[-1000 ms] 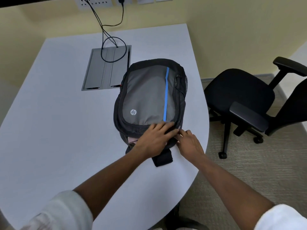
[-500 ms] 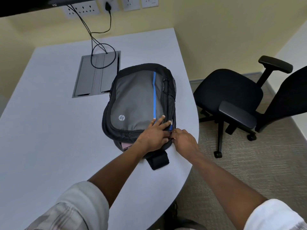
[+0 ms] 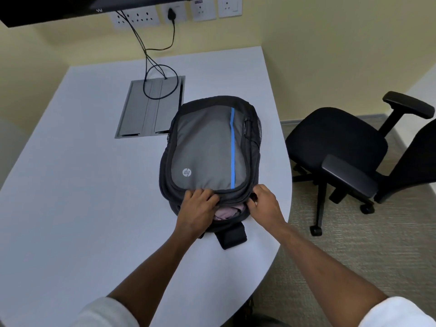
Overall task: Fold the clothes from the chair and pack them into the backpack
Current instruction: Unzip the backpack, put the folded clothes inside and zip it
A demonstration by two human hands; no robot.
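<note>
A grey and black backpack [image 3: 207, 147] with a blue stripe lies flat on the white table [image 3: 77, 185], its top opening facing me. Pink folded clothing [image 3: 226, 212] shows inside the gap of the opening. My left hand [image 3: 197, 208] grips the upper edge of the opening at its left side. My right hand [image 3: 265, 204] pinches the backpack's edge at the right end of the opening, by the zipper. The black office chair [image 3: 339, 138] stands to the right of the table with nothing on its seat.
A grey cable hatch [image 3: 148, 109] is set into the table behind the backpack, with black cables [image 3: 160, 67] running up to wall sockets. A dark monitor edge [image 3: 70, 8] hangs at the top left. Carpet floor lies to the right.
My hands have moved apart along the backpack's opening, the left one to the left. The gap is wider and the pink clothing shows more. The camera view has shifted.
</note>
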